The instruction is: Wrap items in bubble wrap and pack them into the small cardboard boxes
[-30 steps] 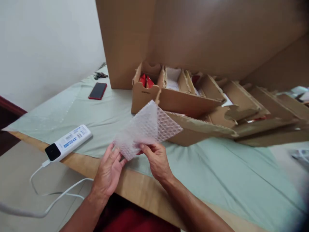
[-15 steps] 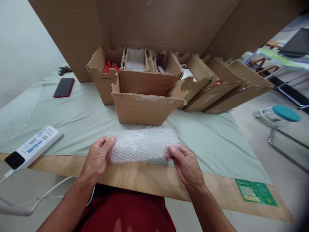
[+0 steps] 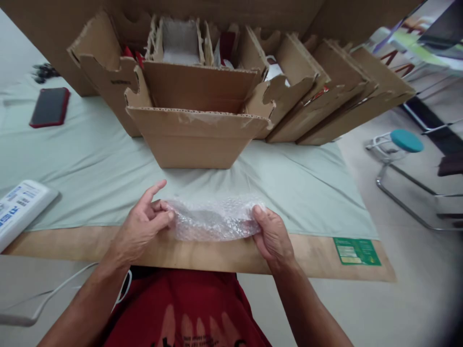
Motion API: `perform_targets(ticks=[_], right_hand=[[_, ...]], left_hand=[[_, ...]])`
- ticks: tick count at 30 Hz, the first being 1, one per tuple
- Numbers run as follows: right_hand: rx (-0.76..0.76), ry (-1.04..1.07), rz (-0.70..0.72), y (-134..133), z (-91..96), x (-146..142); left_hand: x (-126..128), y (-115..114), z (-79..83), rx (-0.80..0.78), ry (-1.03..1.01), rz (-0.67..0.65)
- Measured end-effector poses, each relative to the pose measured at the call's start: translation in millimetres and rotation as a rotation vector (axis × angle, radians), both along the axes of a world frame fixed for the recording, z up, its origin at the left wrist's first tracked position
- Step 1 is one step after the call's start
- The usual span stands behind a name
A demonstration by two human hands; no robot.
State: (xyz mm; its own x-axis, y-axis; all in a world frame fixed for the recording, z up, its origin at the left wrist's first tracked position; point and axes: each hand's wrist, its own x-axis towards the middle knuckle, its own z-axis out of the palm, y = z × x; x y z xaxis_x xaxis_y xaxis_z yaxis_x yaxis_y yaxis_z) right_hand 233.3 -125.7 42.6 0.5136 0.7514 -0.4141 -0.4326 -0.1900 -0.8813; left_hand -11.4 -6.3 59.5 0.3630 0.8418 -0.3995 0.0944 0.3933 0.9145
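"What do we log as changed?"

"Half a second ago we saw the bubble wrap [image 3: 213, 221] held broad and fairly flat; we now find it shallower and wrinkled. The left hand [image 3: 139, 221], its index finger folded then, now shows that finger raised clear."

"How do we record the hands' pose?"

"We note the left pinching the wrap's left end between thumb and bent fingers. The right hand [image 3: 275, 236] pinches the opposite end, thumb on top."

"And its position?"

"We place the wrap stretched between both hands, over the wooden table edge [image 3: 217, 255], apart from the nearest cardboard box [image 3: 195, 140]."
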Motion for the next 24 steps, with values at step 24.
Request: perform_targets(ticks=[24], right_hand=[[-0.275,-1.068,0.63,-37,42.0,54]], left_hand=[[-13,30,-13.2,0.583,0.732,-0.174]])
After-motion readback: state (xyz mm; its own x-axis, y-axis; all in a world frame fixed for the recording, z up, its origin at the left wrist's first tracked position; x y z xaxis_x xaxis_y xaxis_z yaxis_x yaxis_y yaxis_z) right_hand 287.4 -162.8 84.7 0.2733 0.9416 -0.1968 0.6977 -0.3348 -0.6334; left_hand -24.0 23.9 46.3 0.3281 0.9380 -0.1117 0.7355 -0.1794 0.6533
